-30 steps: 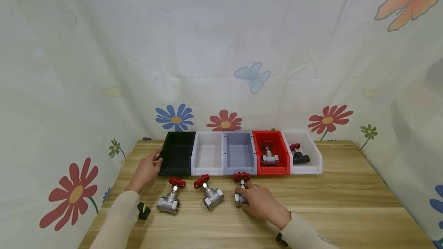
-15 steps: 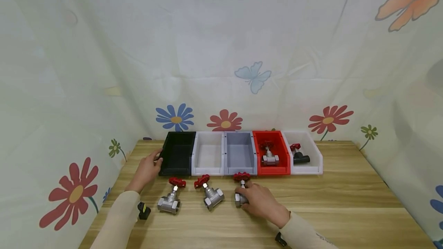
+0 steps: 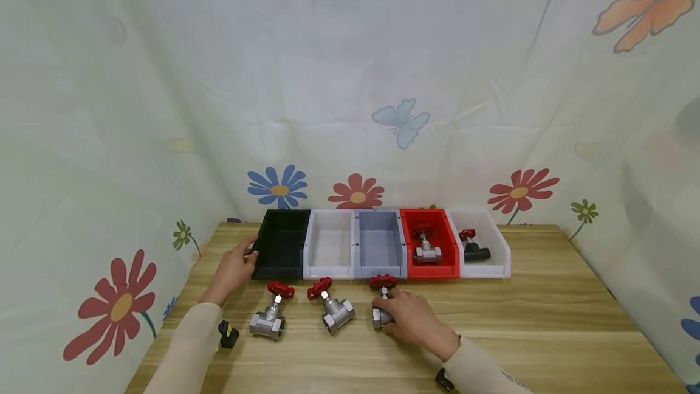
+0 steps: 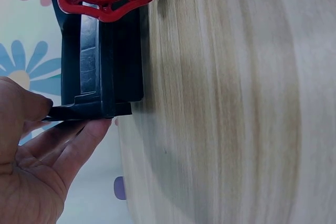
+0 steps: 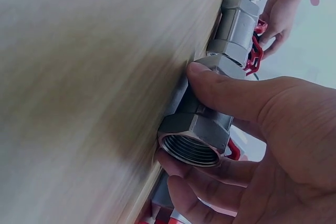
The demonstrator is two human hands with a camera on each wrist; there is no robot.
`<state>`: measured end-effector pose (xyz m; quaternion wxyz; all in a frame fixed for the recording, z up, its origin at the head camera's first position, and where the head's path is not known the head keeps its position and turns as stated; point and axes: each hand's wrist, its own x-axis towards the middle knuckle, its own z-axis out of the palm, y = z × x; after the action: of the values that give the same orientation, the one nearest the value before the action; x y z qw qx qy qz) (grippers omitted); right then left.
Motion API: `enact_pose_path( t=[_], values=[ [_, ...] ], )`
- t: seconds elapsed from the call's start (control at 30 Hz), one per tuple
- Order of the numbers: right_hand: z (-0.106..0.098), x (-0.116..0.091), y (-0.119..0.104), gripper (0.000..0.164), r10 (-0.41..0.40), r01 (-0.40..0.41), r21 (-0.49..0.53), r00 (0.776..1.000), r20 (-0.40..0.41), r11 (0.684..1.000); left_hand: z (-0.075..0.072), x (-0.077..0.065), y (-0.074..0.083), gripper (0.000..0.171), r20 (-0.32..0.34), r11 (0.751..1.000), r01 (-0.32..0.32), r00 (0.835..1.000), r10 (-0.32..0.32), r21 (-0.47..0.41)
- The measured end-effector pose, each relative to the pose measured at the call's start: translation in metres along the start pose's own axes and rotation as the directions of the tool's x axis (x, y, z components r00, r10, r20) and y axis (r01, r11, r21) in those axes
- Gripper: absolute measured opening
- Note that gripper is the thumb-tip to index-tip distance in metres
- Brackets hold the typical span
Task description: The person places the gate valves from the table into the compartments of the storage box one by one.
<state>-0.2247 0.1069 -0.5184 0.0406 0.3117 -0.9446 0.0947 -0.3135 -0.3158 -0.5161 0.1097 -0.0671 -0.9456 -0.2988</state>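
I see nothing moved: the right hand curls round a valve; the left pinches the black bin, seemingly steadying it, toward the bench's back-left corner.

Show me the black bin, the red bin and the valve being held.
Black bin (image 3: 282, 249), head view, bare floor.
Red bin (image 3: 433, 272), head view, front wall.
Held handwheel valve (image 5: 203, 129), right wrist view, hexagonal end.
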Motion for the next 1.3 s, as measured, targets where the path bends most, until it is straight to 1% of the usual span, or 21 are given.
enact_pose_path(
  t=[0.23,0.6,0.73,0.83,0.97,1.13,1.3],
  values=[
    [-0.003,-0.003,-0.001,0.046,0.0,0.0,0.0,1.0,0.016,1.0,0.001,0.0,-0.001,0.047,0.01,1.0,0.014,1.0,-0.014,-0.003],
    [-0.011,-0.006,-0.001,0.047,-0.005,0.005,0.005,1.0,0.016,1.0,0.002,-0.002,0.002,0.046,0.009,1.0,0.01,1.0,-0.01,-0.001],
    [-0.018,-0.004,-0.001,0.048,0.006,-0.006,0.013,1.0,0.03,1.0,0.002,-0.002,0.002,0.046,0.002,1.0,0.004,1.0,-0.004,0.002],
    [-0.025,-0.003,-0.001,0.05,0.012,-0.012,0.0,0.999,0.03,1.0,0.002,-0.001,0.001,0.046,-0.005,1.0,0.002,1.0,-0.002,0.002],
    [-0.035,-0.001,-0.002,0.05,0.013,-0.013,-0.014,1.0,0.011,1.0,0.001,-0.001,0.001,0.046,-0.004,1.0,-0.003,1.0,0.003,0.003],
    [-0.047,0.003,-0.002,0.047,0.015,-0.015,-0.006,1.0,-0.008,1.0,0.002,-0.001,0.0,0.046,0.0,1.0,-0.005,1.0,0.005,0.001],
    [-0.057,0.007,-0.002,0.048,0.01,-0.011,-0.019,0.999,-0.041,1.0,0.003,0.0,-0.001,0.046,-0.002,1.0,-0.007,1.0,0.007,0.002]
  ],
)
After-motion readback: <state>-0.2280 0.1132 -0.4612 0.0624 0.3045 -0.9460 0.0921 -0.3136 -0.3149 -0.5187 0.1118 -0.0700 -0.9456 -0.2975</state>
